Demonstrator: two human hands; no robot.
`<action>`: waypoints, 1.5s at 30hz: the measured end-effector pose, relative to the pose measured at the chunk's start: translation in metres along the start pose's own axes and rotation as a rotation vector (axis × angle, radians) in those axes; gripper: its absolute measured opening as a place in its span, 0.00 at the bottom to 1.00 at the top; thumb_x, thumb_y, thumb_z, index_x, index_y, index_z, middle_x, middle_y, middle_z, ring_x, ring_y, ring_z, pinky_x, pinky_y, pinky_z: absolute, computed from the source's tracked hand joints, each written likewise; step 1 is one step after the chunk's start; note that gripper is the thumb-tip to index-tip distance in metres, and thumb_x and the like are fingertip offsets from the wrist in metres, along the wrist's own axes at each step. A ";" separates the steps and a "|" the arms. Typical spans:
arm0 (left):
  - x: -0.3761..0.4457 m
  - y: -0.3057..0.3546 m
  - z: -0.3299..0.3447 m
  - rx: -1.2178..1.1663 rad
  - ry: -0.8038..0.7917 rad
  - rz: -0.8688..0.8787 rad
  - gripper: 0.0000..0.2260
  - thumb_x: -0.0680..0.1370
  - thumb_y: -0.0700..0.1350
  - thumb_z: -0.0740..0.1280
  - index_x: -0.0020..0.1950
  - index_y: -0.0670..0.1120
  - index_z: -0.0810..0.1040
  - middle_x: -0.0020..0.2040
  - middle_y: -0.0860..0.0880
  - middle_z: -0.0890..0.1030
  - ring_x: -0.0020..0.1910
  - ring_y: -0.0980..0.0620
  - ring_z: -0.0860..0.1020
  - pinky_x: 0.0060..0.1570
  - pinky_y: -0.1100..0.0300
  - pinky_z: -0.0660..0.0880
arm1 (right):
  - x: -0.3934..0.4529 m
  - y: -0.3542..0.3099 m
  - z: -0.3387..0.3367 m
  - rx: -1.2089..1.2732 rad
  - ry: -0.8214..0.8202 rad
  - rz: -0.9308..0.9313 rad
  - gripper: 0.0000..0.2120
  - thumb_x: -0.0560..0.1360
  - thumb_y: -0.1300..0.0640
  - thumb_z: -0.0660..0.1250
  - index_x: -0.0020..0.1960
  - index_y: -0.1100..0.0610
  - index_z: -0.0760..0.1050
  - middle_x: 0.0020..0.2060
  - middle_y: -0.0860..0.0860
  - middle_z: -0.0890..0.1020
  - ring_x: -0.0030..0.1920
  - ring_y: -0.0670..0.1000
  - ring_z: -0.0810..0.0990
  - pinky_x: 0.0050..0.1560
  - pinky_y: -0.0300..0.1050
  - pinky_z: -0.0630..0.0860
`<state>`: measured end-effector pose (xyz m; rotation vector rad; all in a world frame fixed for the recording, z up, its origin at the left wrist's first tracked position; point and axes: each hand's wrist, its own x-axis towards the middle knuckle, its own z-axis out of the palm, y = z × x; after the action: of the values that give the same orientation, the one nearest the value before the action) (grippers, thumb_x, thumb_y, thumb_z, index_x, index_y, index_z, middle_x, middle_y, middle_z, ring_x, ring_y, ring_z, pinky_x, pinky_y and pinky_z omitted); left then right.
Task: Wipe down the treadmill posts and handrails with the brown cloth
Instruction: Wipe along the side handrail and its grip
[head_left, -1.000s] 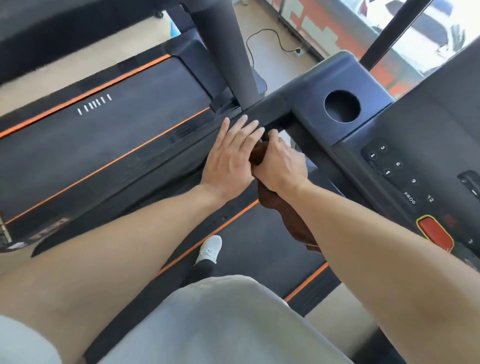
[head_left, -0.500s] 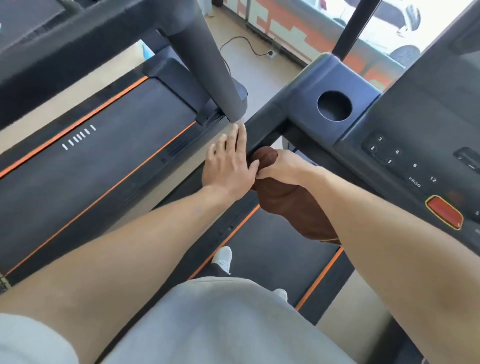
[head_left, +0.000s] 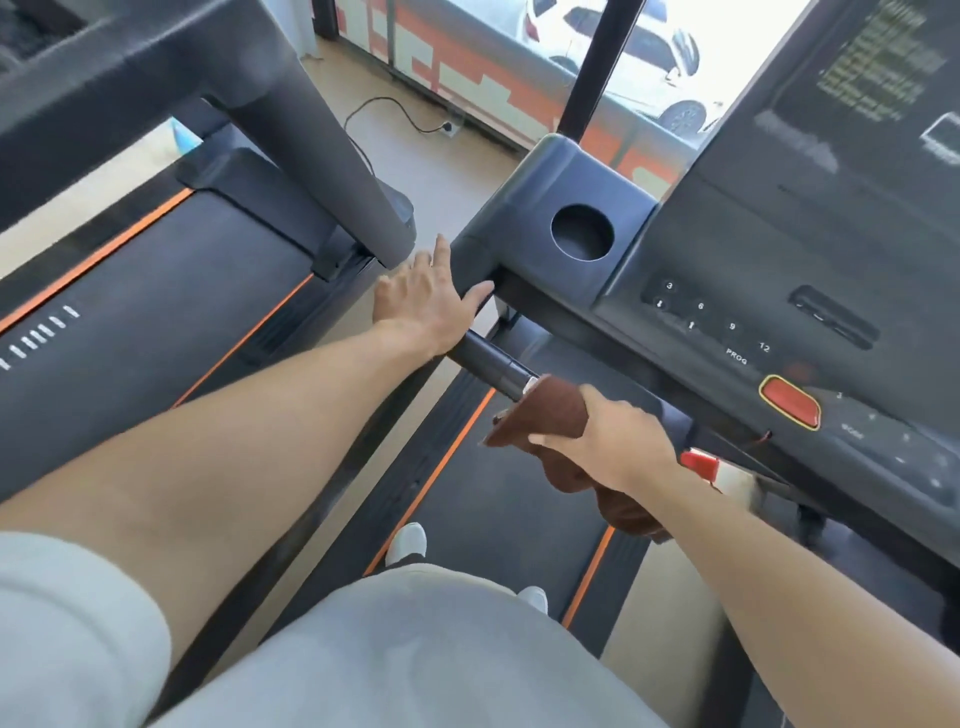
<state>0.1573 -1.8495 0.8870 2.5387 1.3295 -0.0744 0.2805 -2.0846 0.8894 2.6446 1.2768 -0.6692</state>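
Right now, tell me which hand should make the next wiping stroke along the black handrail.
Right. The right hand already grips the brown cloth, wrapped around the black cylindrical handrail. The left hand rests flat near the console corner, fingers straight, holding no cloth, likely just bracing.

Bright window glare, soft wide-angle blur
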 end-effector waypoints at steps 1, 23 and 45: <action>0.003 0.000 0.000 -0.039 -0.011 -0.007 0.40 0.80 0.72 0.47 0.83 0.47 0.51 0.75 0.43 0.70 0.71 0.40 0.72 0.63 0.41 0.71 | -0.004 0.002 0.005 -0.028 0.067 -0.043 0.32 0.71 0.22 0.59 0.62 0.45 0.69 0.50 0.47 0.83 0.48 0.57 0.83 0.45 0.49 0.74; -0.020 -0.144 -0.038 -0.821 0.271 -0.385 0.19 0.84 0.60 0.56 0.66 0.50 0.75 0.58 0.55 0.80 0.59 0.51 0.79 0.53 0.58 0.70 | 0.033 -0.192 0.015 0.034 0.395 -1.169 0.18 0.83 0.44 0.63 0.65 0.53 0.80 0.60 0.49 0.83 0.63 0.55 0.78 0.72 0.51 0.66; -0.037 -0.040 -0.087 -0.998 0.093 -0.028 0.19 0.86 0.55 0.58 0.56 0.44 0.83 0.51 0.50 0.86 0.50 0.55 0.84 0.51 0.67 0.77 | -0.025 -0.171 -0.019 1.441 -0.089 -0.197 0.13 0.82 0.48 0.67 0.45 0.51 0.87 0.45 0.49 0.88 0.51 0.52 0.86 0.59 0.53 0.80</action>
<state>0.0969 -1.8345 0.9684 1.6765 1.0387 0.5622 0.1415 -1.9879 0.9296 3.2668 1.2375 -2.4422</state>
